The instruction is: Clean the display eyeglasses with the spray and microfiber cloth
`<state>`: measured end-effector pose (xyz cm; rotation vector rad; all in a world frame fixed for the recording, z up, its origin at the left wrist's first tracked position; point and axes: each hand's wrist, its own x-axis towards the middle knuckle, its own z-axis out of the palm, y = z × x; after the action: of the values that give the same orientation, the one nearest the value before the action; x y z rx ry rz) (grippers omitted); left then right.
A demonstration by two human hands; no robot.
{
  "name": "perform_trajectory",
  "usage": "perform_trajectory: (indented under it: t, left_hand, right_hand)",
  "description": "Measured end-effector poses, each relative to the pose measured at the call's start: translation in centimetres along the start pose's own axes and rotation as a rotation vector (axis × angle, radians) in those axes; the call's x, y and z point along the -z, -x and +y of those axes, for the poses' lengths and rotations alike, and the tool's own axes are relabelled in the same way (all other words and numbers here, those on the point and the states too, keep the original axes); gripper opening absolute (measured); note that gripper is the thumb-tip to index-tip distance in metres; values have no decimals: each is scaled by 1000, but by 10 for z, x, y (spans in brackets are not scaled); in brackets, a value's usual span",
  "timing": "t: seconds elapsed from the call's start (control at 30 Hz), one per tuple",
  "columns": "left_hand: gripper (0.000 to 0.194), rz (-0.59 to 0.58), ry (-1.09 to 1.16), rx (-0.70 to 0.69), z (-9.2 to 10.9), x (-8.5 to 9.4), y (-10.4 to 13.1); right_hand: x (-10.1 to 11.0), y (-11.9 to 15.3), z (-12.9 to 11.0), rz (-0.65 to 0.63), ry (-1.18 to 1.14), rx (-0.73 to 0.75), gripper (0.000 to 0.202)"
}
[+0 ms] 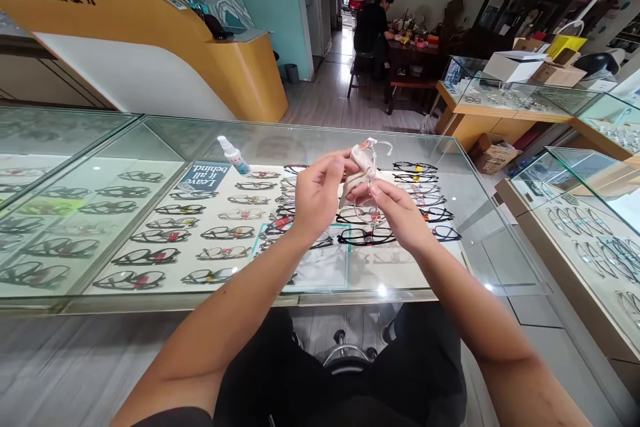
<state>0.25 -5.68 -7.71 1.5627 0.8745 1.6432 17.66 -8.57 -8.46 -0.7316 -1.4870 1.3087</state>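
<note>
Above the glass display counter (320,280), both of my hands are raised and close together. My left hand (320,190) is closed on a pale cloth (364,159), its fingers pressing it around a pair of clear-framed glasses (384,145). Pinched between the thumb and fingers of my right hand (397,210) is another part of the same glasses, near the cloth's lower edge. One thin temple with a curved tip sticks out past the cloth at the top. The lenses are mostly hidden by cloth and fingers.
A white spray bottle (234,157) stands on the glass to the left. Under the glass lie rows of glasses (227,232) and a blue sign (203,175). Beyond, a person (370,27) sits at a dark table. More display cases (575,213) stand at the right.
</note>
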Motion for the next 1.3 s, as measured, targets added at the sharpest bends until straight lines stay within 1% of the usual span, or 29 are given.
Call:
perform_trajectory:
  t: [0.1,0.23,0.3,0.37,0.43,0.47,0.53,0.7,0.8,0.9,1.03,1.13,1.23,1.3]
  left_hand:
    - [38,61,33,17,4,-2,-3]
    - [50,56,163,169,8,-1,-6]
    - [57,-15,239,288,9,3,-8]
    - [58,-167,276,418,9,8,-9]
    - [54,-327,266,486,9,12,-9]
    - [55,-379,260,493,9,12,-9]
    - [57,-416,292,481,11,11,-7]
    - [47,-438,468,488,17,6,-4]
    - [46,-424,502,471,18,4,-5]
    - [48,-362,492,456,15,1,-4]
    - [51,-268,502,499,9,-8,1]
    - [57,-244,537,526,7,-14,3]
    - [60,-195,569,518,8,-19,4]
    - [60,-138,569,492,9,-21,5]
  right_hand:
    - [-1,1,-2,-35,18,8,38]
    - [3,2,-1,-98,28,20,39]
    - [5,2,-2,-117,56,15,40]
    - [7,2,-3,-133,83,8,41]
    - [9,1,-4,-149,92,9,43]
    - [10,1,-5,-155,88,10,43]
    - [10,1,-5,-165,59,15,42]
    - [10,0,-2,-173,-37,-41,44]
    - [8,0,-2,-172,-67,-78,44]
    - [6,-1,-2,-178,-95,-80,45]
    - [6,-2,2,-173,-140,-53,44]
    - [8,-3,7,-130,-121,-49,44]
    - [7,-5,13,-110,-104,-15,41]
    - [6,-6,16,-90,-91,23,39]
